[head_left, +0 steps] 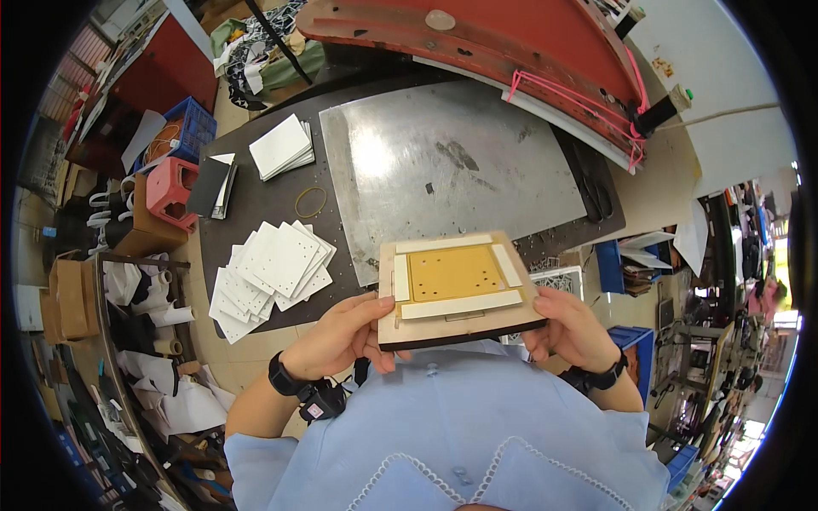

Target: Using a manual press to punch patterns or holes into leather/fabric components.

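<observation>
Both hands hold a square wooden die board [532, 311] in front of my body, tilted so its top face shows. An amber plate with small dark holes [456, 274] covers its middle, and pale strips [461, 305] run along the plate's sides. My left hand [349, 334] grips the left edge, thumb on top and fingers beneath. My right hand [569, 326] grips the right edge the same way. Left of the board, a fanned heap of white punched cards [277, 268] lies on the dark table. A metal plate [460, 162] lies just beyond the board.
A red press head [511, 43] with pink cord [579, 102] overhangs the far side. On the table's left are a white card stack [281, 147], dark cards [210, 187] and a rubber band [311, 202]. A red stool [170, 194] and blue crate [189, 128] stand further left.
</observation>
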### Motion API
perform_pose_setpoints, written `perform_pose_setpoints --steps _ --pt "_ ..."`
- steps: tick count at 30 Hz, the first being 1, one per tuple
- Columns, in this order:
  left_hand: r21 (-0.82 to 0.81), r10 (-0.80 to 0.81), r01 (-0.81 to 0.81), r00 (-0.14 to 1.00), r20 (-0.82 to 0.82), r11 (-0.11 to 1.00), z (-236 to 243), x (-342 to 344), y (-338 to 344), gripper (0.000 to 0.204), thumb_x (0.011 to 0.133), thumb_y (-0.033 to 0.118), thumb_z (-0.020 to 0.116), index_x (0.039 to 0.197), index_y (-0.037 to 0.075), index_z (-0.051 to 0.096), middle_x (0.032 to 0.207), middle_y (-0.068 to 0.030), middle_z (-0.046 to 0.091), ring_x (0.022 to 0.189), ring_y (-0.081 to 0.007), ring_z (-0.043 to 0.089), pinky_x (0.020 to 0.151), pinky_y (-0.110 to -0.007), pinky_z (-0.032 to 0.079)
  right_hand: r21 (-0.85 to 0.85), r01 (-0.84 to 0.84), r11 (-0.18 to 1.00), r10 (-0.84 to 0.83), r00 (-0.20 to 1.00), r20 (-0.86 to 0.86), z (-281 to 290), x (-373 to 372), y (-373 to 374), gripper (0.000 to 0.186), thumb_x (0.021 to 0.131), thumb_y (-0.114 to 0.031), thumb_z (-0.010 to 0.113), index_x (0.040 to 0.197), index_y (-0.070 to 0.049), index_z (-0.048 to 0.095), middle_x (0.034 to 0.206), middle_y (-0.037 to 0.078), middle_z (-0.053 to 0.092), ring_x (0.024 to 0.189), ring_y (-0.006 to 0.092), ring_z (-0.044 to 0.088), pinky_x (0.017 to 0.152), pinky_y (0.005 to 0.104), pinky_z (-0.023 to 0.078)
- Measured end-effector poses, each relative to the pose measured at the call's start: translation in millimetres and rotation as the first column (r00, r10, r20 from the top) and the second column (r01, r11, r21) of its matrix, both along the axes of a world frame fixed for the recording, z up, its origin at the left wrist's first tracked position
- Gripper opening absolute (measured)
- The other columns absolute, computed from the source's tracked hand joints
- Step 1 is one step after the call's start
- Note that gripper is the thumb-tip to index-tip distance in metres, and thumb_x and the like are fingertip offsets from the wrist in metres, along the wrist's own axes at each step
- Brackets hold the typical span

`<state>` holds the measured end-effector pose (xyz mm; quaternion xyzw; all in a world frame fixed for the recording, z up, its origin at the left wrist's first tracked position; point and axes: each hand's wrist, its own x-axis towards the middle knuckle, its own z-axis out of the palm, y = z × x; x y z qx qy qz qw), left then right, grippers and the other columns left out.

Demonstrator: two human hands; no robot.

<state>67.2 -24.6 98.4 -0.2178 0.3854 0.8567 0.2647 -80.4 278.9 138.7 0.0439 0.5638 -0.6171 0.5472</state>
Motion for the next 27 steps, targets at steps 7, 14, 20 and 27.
perform_pose_setpoints --steps 7,14,20,27 --pt "-0.113 0.226 -0.255 0.949 -0.218 0.960 -27.0 -70.6 -4.8 0.046 0.103 0.035 0.048 0.124 -0.005 0.054 0.095 -0.0161 0.069 0.069 -0.0190 0.068 0.053 -0.029 0.057 -0.126 0.287 0.949 -0.310 0.922 -0.231 -53.9 -47.4 -37.6 0.035 0.100 -0.034 0.055 0.108 -0.001 0.061 0.075 0.007 0.063 0.064 0.0152 0.060 0.059 0.0287 0.047" --pt "-0.100 0.110 -0.112 0.994 -0.030 0.989 -14.6 19.2 38.8 0.049 0.103 0.034 0.048 0.132 -0.006 0.047 0.100 -0.0158 0.068 0.068 -0.0209 0.070 0.053 -0.028 0.059 -0.040 -0.022 0.999 0.021 0.999 -0.026 -33.3 18.2 27.5 0.034 0.101 -0.029 0.053 0.112 0.002 0.057 0.076 0.010 0.066 0.060 0.0163 0.064 0.054 0.0280 0.053" --pt "-0.254 0.437 -0.480 0.875 -0.207 0.840 -12.2 -8.8 77.7 0.041 0.104 0.037 0.046 0.114 -0.001 0.058 0.088 -0.0121 0.067 0.062 -0.0187 0.064 0.051 -0.029 0.051 -0.199 -0.052 0.979 0.001 0.969 -0.247 -44.6 -29.0 17.5 0.029 0.102 -0.029 0.050 0.107 -0.002 0.060 0.070 0.004 0.059 0.059 0.0125 0.057 0.050 0.0259 0.046" --pt "-0.217 0.388 -0.394 0.919 -0.071 0.893 -33.2 51.0 122.0 0.043 0.104 0.035 0.046 0.122 -0.003 0.053 0.092 -0.0141 0.069 0.067 -0.0199 0.069 0.046 -0.027 0.054 -0.146 -0.278 0.949 0.275 0.961 -0.038 -55.9 -18.9 63.7 0.032 0.101 -0.030 0.055 0.112 0.001 0.058 0.074 0.006 0.064 0.059 0.0125 0.060 0.053 0.0252 0.049"
